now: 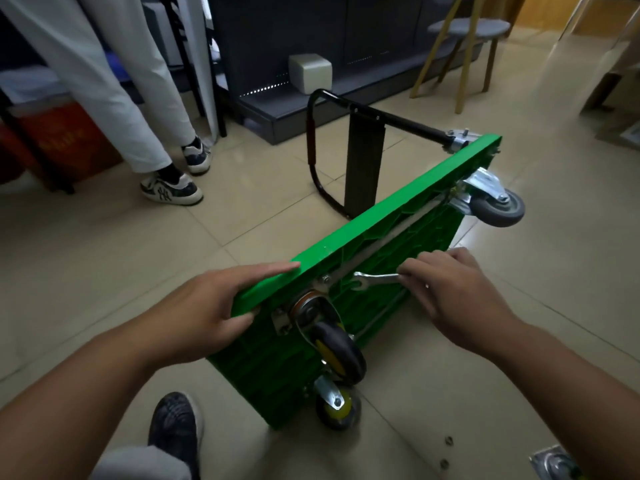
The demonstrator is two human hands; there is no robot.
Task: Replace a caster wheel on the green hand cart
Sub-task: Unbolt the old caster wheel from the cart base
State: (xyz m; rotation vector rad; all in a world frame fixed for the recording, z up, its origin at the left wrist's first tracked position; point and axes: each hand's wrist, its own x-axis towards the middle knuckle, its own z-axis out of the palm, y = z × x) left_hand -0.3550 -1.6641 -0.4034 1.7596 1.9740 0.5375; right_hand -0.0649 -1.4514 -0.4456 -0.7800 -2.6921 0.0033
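Nearest, a loose caster (pixel 554 462) and nuts (pixel 449 440) lie on the floor (pixel 242 202), so we judge the swap midway, bolts left to do. Our left grip (pixel 207 313) holds the upper edge of the cart (pixel 381 220), tipped on its side on the floor; our right grip (pixel 457 296) pinches a wrench (pixel 375 279) beside the mounted caster (pixel 334 344). The cart's long axis runs away rightward, underside facing right, handle (pixel 313 143) far.

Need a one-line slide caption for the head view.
Green cart tipped on its side: left hand grips its upper edge, right hand holds a wrench beside the near caster.
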